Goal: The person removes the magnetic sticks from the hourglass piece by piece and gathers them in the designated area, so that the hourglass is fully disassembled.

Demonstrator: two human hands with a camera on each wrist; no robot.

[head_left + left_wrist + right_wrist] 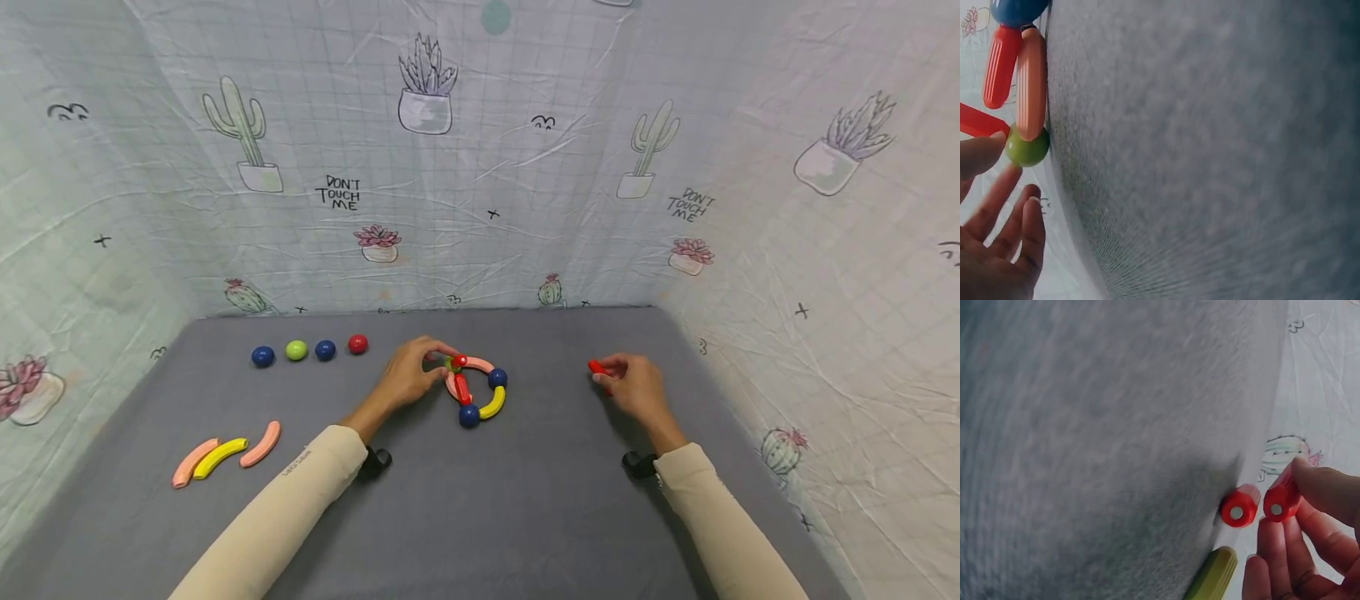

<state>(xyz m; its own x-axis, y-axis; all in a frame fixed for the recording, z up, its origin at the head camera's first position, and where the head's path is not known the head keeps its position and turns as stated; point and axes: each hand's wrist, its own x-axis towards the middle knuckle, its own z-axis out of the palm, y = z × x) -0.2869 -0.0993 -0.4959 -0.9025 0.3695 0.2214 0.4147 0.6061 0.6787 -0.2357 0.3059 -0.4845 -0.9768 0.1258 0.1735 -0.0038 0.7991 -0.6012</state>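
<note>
Right hand [633, 387]: we are pinching red rod [1280, 499] right of ring [492, 403]; likely light, stiff, best held midway; left hand [411, 372]: pinching ring's green ball [1027, 150]

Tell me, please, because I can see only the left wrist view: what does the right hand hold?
Observer: The right hand pinches a red stick between thumb and fingers.
Operator: Thank you. Is another stick lying close to that hand?
Observer: Yes, the right wrist view shows a second red stick beside the held one.
Operator: And which loose balls lie to the left of the left hand?
Observer: In the head view, four stand in a row, from left to right: a blue ball, a green ball, another blue ball and a red ball.
</note>
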